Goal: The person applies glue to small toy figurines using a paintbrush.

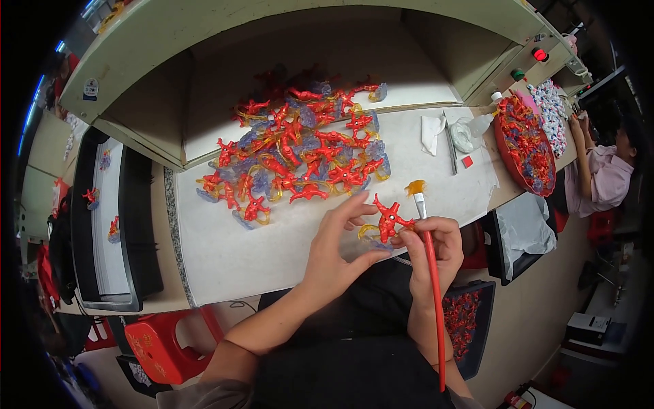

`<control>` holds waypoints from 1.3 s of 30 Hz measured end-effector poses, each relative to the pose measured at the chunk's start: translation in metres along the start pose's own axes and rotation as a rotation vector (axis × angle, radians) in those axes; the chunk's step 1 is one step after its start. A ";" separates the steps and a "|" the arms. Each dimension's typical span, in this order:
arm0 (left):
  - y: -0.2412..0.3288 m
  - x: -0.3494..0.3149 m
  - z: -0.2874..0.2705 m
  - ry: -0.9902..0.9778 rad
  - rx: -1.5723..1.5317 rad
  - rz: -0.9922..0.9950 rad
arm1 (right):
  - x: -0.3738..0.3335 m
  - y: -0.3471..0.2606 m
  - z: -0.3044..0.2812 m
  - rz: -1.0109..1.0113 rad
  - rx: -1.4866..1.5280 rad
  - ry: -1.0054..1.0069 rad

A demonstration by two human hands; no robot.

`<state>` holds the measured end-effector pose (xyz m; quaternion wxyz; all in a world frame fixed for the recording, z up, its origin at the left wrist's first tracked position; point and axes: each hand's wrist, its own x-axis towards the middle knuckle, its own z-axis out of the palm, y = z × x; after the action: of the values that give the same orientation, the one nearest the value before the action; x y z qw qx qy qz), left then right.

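My right hand point(436, 253) is closed round a paintbrush point(433, 300) with a long red handle and amber bristles pointing up. Between the thumb and fingers of that same hand is the arm of a small red figurine point(390, 223) with yellow and clear bluish plastic at its base. To the left of the figurine, my left hand point(337, 238) has its fingers and thumb spread. Its thumb tip comes close to the base; I cannot tell if they touch. Beyond my hands, a pile of similar red figurines point(286, 153) covers the white worktop point(225, 266).
A cabinet point(126, 95) arches over the pile. At left, a black tray point(139, 273) holds several figurines. On the right are a white cloth point(432, 133), a squeeze bottle point(481, 125) and a full red basket point(504, 163). Another person point(603, 170) sits at far right.
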<state>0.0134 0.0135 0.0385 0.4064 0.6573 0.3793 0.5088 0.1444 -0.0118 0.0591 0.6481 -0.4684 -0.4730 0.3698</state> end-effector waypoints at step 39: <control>0.072 -0.029 -0.250 0.758 1.463 0.136 | 0.013 0.018 -0.019 -0.151 -0.303 -0.052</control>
<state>-0.2305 -0.0029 0.1321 -0.3113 0.5610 0.6855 0.3441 0.1658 0.0009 0.0428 0.5835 -0.5143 -0.5739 0.2563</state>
